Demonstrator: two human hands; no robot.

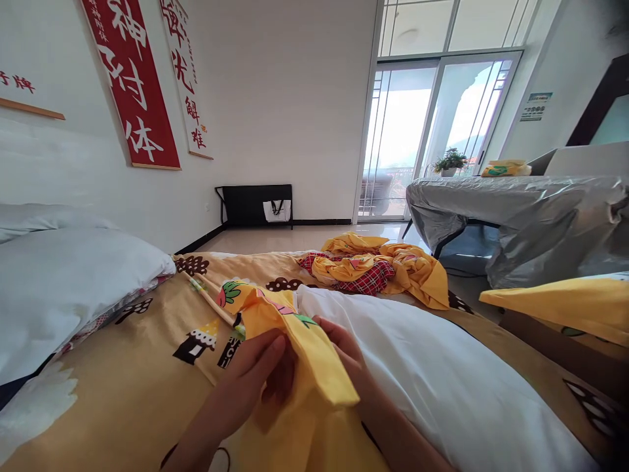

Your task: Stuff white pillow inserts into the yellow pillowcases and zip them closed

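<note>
A yellow pillowcase (324,367) with pink and green fruit prints hangs from both hands above the bed, its edge folded over. My left hand (268,367) pinches the cloth between thumb and curled fingers. On the other side of the fold my right hand (344,344) grips the same cloth, its fingertips partly hidden by it. A plain white pillow (417,360) lies just to the right, partly behind my right forearm.
The bed has a tan printed sheet (132,387). White bedding (73,282) lies at left. Crumpled yellow and red-checked cloth (413,269) rests at the far edge. Beyond stand a plastic-covered table (531,196) and a black folded panel (240,204). More yellow cloth (565,301) is at right.
</note>
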